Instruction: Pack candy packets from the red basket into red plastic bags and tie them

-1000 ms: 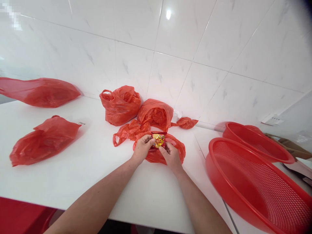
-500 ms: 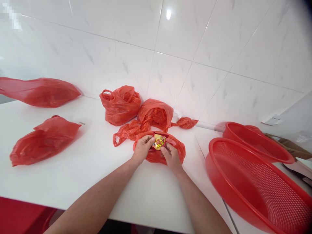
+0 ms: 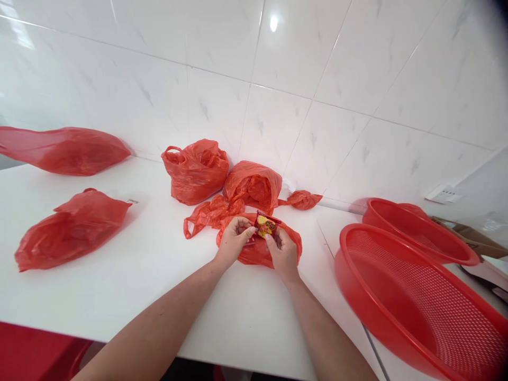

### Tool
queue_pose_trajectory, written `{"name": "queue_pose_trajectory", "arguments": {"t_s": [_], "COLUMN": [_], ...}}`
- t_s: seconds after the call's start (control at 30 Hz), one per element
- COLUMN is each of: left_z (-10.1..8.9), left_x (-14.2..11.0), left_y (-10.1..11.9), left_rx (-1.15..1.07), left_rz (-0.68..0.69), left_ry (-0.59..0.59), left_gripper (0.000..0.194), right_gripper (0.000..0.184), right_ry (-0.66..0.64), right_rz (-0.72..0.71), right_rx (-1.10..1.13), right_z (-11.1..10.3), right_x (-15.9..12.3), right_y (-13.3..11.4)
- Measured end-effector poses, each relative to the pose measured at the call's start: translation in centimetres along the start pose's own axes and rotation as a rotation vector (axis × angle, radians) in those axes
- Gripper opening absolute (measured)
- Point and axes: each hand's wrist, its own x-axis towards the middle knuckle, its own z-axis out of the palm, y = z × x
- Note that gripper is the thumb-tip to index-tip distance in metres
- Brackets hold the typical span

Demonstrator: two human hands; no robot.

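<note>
A small red and yellow snack packet [image 3: 266,224] is tilted up between my two hands, above an open red plastic bag [image 3: 254,255] on the white table. My right hand [image 3: 283,251] grips the packet at its right and lower side, thumb on its front. My left hand [image 3: 234,238] is closed at the packet's left edge, with thumb and fingertips pinched there. The packet's back and the fingers behind it are hidden. Just behind lies a crumpled red bag [image 3: 216,210] with a loop handle.
Red plastic bags stand along the wall: a full one [image 3: 196,172], a second [image 3: 254,182] and a small knotted one [image 3: 305,200]. At left lie a flat bag [image 3: 75,230] and a long bag [image 3: 71,151]. Red plastic baskets [image 3: 357,275] stand at right.
The packet has turned and shifted slightly right and up, its dark red upper edge now showing. My right hand has moved a little right with it; my left hand stays close by.
</note>
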Motion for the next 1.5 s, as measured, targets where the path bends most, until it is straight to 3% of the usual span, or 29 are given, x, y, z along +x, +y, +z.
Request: {"name": "queue_pose_trajectory", "arguments": {"t_s": [0.23, 0.6, 0.77, 0.9, 1.07, 1.2, 1.3, 1.5], "left_z": [0.3, 0.2, 0.2, 0.2, 0.5, 0.5, 0.4, 0.3], "left_x": [-0.5, -0.4, -0.4, -0.6, -0.9, -0.7, -0.5, -0.2], "left_y": [0.1, -0.5, -0.3, 0.4, 1.1, 1.0, 0.7, 0.0], "left_rx": [0.099, 0.133, 0.146, 0.169, 0.016, -0.111, -0.126, -0.132], "left_rz": [-0.009, 0.036, 0.030, 0.038, 0.012, -0.012, -0.076, -0.116], "left_ry": [-0.084, -0.049, -0.042, -0.155, -0.303, -0.246, -0.207, -0.159], "left_gripper": [0.023, 0.019, 0.018, 0.023, 0.033, 0.040, 0.034, 0.036], "right_gripper": [0.026, 0.026, 0.025, 0.023, 0.024, 0.027, 0.024, 0.026], "right_ry": [0.086, 0.041, 0.095, 0.112, 0.067, 0.014, -0.039, 0.013], "right_rz": [0.009, 0.020, 0.016, -0.022, -0.102, -0.219, -0.268, -0.155], "right_rx": [-0.037, 0.013, -0.031, -0.042, -0.139, -0.239, -0.249, -0.158], "right_z": [-0.1, 0.0, 0.0, -0.1, 0.2, 0.9, 1.2, 0.7], "right_x": [0.0, 0.2, 0.1, 0.0, -0.1, -0.4, -0.6, -0.3], "right_y": [0.0, 0.6, 0.7, 0.4, 0.5, 0.8, 0.7, 0.6]}}
